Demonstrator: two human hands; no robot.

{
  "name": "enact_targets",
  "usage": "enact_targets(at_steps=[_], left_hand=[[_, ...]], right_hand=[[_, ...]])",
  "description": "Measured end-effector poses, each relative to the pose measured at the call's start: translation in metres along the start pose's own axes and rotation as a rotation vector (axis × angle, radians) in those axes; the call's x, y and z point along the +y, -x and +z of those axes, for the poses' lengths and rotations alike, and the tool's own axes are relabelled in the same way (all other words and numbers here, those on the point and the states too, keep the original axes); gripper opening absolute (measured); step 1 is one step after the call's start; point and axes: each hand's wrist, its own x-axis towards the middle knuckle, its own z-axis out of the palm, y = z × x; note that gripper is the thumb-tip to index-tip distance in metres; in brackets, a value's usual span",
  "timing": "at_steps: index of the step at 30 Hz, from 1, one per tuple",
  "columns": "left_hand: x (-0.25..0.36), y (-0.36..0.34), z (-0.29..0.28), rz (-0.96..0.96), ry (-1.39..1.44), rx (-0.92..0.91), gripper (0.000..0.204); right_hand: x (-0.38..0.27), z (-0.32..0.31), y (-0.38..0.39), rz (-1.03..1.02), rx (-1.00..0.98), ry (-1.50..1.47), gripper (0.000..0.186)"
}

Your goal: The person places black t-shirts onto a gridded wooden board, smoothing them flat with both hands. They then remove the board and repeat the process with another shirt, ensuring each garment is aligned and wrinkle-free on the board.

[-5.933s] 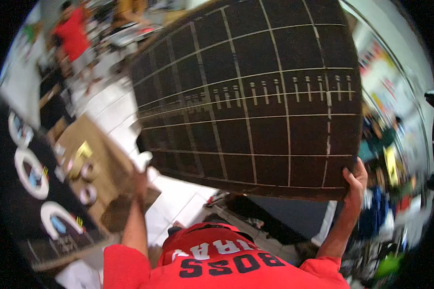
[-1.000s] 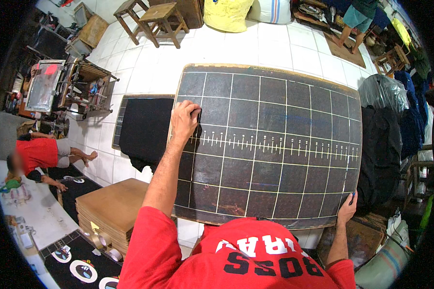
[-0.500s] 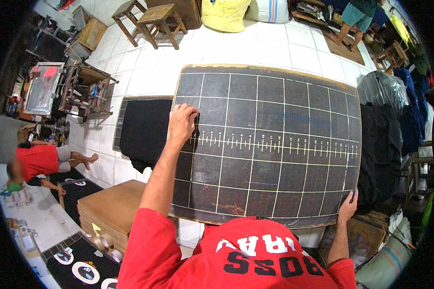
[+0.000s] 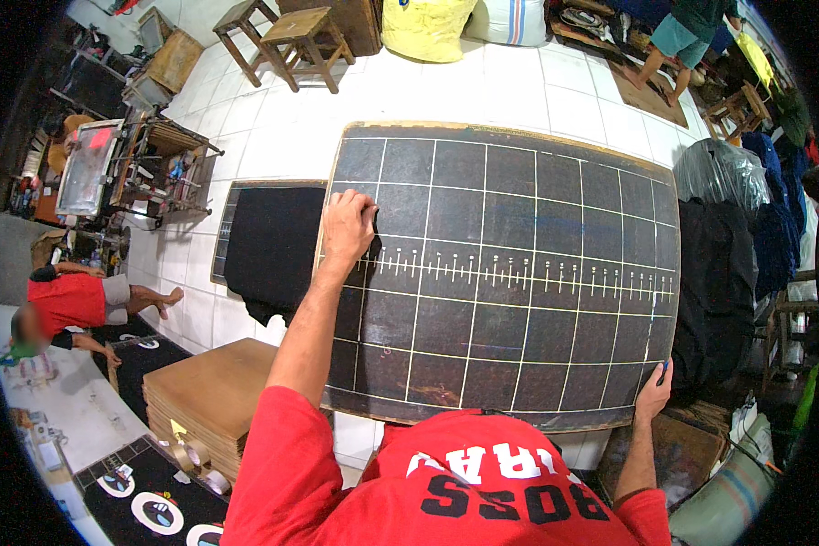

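Observation:
A large dark board (image 4: 446, 355) with a white grid and a ruled scale across its middle lies before me. My left hand (image 4: 348, 226) rests on its left part, fingers bent together near the left end of the scale. Whatever those fingers pinch, if anything, is hidden. At the board's near right corner my right hand (image 4: 652, 393) is closed, with a thin dark blue pen-like thing (image 4: 662, 372) between its fingers. Just left of the board, black cloth (image 4: 273, 246) covers most of a second gridded board.
A stack of brown boards (image 4: 211, 387) stands at the near left, with tape rolls beside it. Black fabric (image 4: 714, 282) is piled at the right. Wooden stools (image 4: 305, 41) and sacks (image 4: 428, 27) stand beyond. A co-worker in red (image 4: 68, 300) works at the left; another person stands far right.
My left hand has shifted slightly away from me along the board's left part. My right hand stays at the corner. The person far right has moved an arm.

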Motion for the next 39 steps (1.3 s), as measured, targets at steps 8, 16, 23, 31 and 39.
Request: enact_targets(at_steps=[8,16,23,31,39], left_hand=[[-0.022,0.005,0.002,-0.231,-0.224,0.073,0.011],[0.01,0.091,-0.032,-0.034,0.081,0.123,0.012],[0.016,0.092,-0.04,0.043,0.082,0.131,0.012],[0.015,0.077,-0.041,0.124,0.035,0.061,0.009],[0.016,0.068,-0.043,0.164,0.031,0.02,0.006]], right_hand=[[0.003,0.001,0.0,-0.061,0.027,0.02,0.048],[0.002,0.002,0.0,-0.022,0.025,0.046,0.047],[0.001,0.002,-0.002,-0.009,0.009,0.039,0.046],[0.002,0.003,0.0,-0.029,0.028,0.029,0.045],[0.003,0.003,-0.001,-0.032,0.012,0.028,0.047]])
